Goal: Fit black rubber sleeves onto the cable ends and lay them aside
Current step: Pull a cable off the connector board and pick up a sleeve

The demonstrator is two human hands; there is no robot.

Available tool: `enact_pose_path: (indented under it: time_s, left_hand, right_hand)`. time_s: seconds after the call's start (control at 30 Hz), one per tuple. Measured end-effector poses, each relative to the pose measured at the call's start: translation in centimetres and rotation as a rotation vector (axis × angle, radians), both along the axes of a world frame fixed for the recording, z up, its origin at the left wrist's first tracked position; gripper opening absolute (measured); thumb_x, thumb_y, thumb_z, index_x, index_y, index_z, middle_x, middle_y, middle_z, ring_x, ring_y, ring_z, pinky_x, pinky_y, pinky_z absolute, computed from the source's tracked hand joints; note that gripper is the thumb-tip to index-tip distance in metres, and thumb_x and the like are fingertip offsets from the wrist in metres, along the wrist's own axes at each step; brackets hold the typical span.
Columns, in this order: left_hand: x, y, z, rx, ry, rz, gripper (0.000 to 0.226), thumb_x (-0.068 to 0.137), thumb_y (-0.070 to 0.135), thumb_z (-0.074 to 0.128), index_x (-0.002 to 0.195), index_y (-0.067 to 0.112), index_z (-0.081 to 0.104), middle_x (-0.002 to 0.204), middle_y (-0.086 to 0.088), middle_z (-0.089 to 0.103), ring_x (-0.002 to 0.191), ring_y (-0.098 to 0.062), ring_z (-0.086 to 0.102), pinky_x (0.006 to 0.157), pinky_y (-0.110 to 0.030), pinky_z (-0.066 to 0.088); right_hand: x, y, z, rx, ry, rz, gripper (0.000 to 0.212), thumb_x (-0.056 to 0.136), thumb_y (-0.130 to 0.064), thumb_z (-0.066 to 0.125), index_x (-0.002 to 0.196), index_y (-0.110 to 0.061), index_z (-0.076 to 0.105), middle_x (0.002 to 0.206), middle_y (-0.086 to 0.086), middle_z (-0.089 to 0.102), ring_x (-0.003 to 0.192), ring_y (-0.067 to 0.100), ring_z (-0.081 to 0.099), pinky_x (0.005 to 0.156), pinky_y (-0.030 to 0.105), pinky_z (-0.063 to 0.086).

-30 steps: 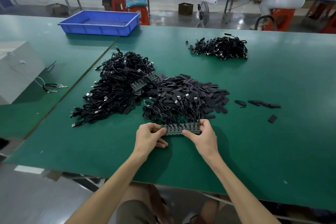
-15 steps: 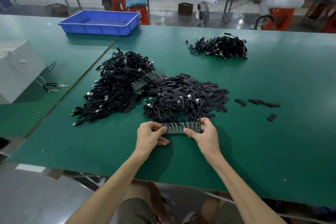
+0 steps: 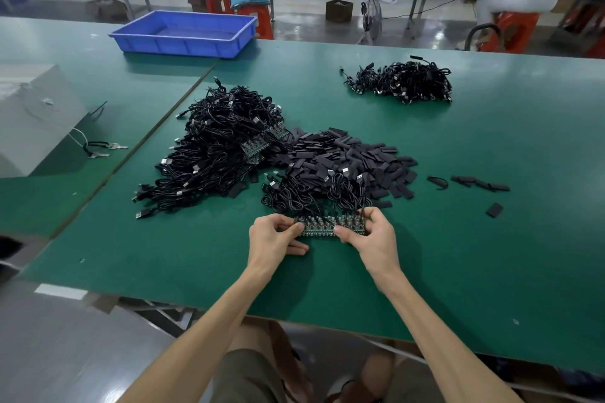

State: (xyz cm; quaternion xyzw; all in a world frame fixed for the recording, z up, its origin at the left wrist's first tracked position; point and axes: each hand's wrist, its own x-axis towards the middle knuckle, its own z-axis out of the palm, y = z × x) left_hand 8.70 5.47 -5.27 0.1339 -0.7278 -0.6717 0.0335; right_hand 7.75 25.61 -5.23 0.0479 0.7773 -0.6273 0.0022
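A green strip of small circuit boards [image 3: 322, 228], each with a black cable soldered on, lies on the green table near the front edge. My left hand [image 3: 274, 237] pinches its left end and my right hand [image 3: 371, 236] pinches its right end. Its cables [image 3: 314, 196] loop away towards a heap of flat black rubber sleeves [image 3: 357, 160]. A big tangle of black cables [image 3: 216, 154] lies to the left of the sleeves. A smaller cable pile [image 3: 402, 82] sits far back on the right.
Loose sleeves [image 3: 479, 182] and one single sleeve [image 3: 494, 209] lie to the right. A blue tray [image 3: 186, 32] stands at the back left, a grey box [image 3: 36, 114] at the far left. A person sits at the bench behind.
Both hands keep their hold on the board strip; my right thumb has slid inward along the strip's near edge. The strip stays in place.
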Motion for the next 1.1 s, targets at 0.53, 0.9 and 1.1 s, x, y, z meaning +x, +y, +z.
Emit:
enact_pose_path:
  time_s: [0.53, 0.9, 1.1]
  left_hand:
    - [-0.1, 0.3, 0.6, 0.028, -0.029, -0.072, 0.016, 0.090, 0.016, 0.078, 0.091, 0.002, 0.071, 0.073, -0.008, 0.074, 0.055, -0.029, 0.072, 0.049, -0.029, 0.057]
    - [0.1, 0.1, 1.1, 0.029, -0.068, -0.129, 0.020, 0.088, 0.019, 0.080, 0.092, 0.001, 0.072, 0.074, -0.008, 0.075, 0.055, -0.027, 0.071, 0.050, -0.028, 0.056]
    - [0.1, 0.5, 1.2, 0.003, -0.077, -0.101, 0.019, 0.087, 0.018, 0.081, 0.090, 0.001, 0.073, 0.077, -0.011, 0.076, 0.056, -0.028, 0.071, 0.052, -0.028, 0.057]
  right_hand:
    - [0.8, -1.4, 0.8, -0.285, -0.008, 0.010, 0.045, 0.076, -0.035, 0.090, 0.108, -0.012, 0.069, 0.098, 0.002, 0.079, 0.090, 0.021, 0.074, 0.083, 0.032, 0.058]
    - [1.3, -4.2, -0.4, -0.091, 0.025, -0.038, 0.021, 0.084, -0.021, 0.086, 0.086, -0.003, 0.075, 0.075, 0.004, 0.077, 0.070, 0.018, 0.075, 0.070, 0.032, 0.059]
    - [1.4, -4.1, -0.3, -0.050, 0.031, -0.085, 0.023, 0.083, -0.022, 0.087, 0.066, -0.013, 0.075, 0.062, -0.001, 0.073, 0.057, 0.009, 0.067, 0.058, 0.023, 0.050]
